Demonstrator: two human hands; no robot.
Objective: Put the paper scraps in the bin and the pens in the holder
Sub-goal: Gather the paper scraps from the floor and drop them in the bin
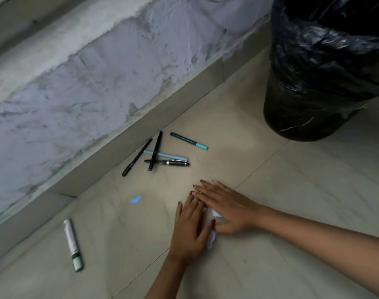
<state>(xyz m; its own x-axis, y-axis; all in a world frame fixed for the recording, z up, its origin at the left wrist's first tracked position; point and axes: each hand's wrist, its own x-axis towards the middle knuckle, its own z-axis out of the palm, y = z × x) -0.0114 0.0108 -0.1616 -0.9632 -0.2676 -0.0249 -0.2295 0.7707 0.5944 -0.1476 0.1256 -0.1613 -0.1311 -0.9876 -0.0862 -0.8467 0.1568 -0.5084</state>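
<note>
Two bare hands press flat on a pale tiled floor [292, 180] beside a peeling wall [98, 83]; the left hand [189, 229] and the right hand [229, 209] lie with fingers spread and overlapping at the tips, palms down, neither curled around anything; white paper scraps [212, 238] show crumpled between and beneath them, touching both, mostly hidden by the palms; a small blue paper scrap [135, 199] lies alone on the floor to the left of the hands, apart from them. Farther from the camera, near the skirting, a cluster of pens rests on the tiles: a black pen [137, 157] and a second black pen [155, 151] lie at a slant, the second crossing a light blue pen [173, 156] and a dark fountain pen [173, 162]; a teal-capped pen [189, 141] lies just beyond them, separate. A white marker with a green band [73, 244] lies well to the left, on its own. A black bin lined with a black plastic bag [326, 67] stands on the floor at upper right, well apart from the hands; no holder shows in the view.
</note>
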